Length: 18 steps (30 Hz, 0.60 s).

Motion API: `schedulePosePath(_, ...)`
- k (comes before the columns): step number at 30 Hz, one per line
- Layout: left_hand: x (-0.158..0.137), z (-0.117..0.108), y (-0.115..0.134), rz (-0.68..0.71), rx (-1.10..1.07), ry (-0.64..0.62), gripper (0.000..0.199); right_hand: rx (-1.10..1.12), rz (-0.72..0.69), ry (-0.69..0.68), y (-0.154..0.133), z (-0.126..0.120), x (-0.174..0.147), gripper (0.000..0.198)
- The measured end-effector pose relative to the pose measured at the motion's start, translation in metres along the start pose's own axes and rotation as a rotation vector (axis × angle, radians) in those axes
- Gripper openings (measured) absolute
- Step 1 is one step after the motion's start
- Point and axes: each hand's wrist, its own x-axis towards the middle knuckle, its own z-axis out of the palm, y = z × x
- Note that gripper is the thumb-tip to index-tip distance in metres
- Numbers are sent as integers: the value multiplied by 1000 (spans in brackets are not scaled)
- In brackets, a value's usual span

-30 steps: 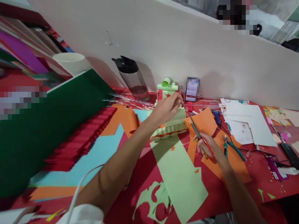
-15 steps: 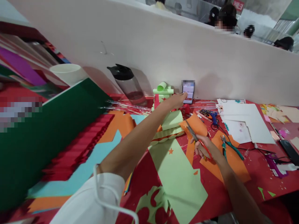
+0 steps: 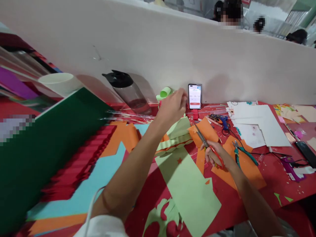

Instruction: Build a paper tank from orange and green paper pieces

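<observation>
My left hand (image 3: 172,106) is raised at the back of the table, just left of a propped-up phone (image 3: 195,96) with a lit timer screen. Its fingers are loosely bent and apart, holding nothing, and it does not touch the phone. Behind it, partly hidden, is a light green rolled-paper piece (image 3: 165,92). My right hand (image 3: 214,154) grips scissors (image 3: 217,158) with red handles, blades pointing away over an orange paper piece (image 3: 206,130). A light green paper sheet (image 3: 190,191) with a small orange star (image 3: 179,161) lies in front.
Left are a green board (image 3: 56,148), red pleated paper (image 3: 81,164), a white cup (image 3: 59,84) and a dark-lidded bottle (image 3: 130,93). Right lie teal-handled pliers (image 3: 247,154), a blue glue gun (image 3: 224,121), white sheets (image 3: 271,125) and a black phone (image 3: 306,153). A white partition (image 3: 148,42) stands behind.
My left hand has drawn back from the phone screen toward the left, uncovering the screen. My right hand still holds the scissors in about the same place. The view has shifted slightly.
</observation>
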Motion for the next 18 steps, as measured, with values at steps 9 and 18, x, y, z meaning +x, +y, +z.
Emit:
schedulePosePath(9, -67, -19, 20, -161, -346, -246, 35, -40, -63, 72, -3, 6, -2, 40)
schedulePosePath(18, -85, 12, 18, -271, -804, -344, 39, -90, -76, 72, -6, 6, -5, 39)
